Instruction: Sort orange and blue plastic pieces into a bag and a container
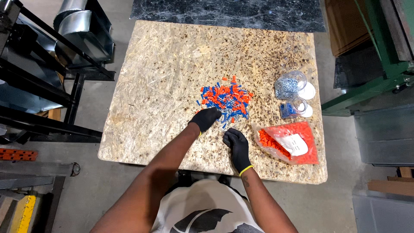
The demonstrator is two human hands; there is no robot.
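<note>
Gloved in black, my left hand point(206, 118) lay with its fingers curled down onto the lower left edge of the pile of small orange and blue connectors point(226, 100), touching the pieces there; I could not tell whether anything was actually pinched between the fingertips. My right hand point(235, 143), also gloved, sat lower in the frame with its fingers loosely bent, resting on the chipboard tabletop point(164, 77) just beside a few stray blue pieces at the pile's lower fringe, and I could not tell if it held one. From the head view, the pile lay just above centre of the frame, up and to the right of the left hand and straight above the right one, its spread running roughly left to right. The left hand was the nearer, already in contact. Toward the right edge of the board stood two clear jars point(291, 84) with white lids beside them, one holding silvery bits, the other blue ones. Below them lay a clear bag of orange connectors point(288, 142).
</note>
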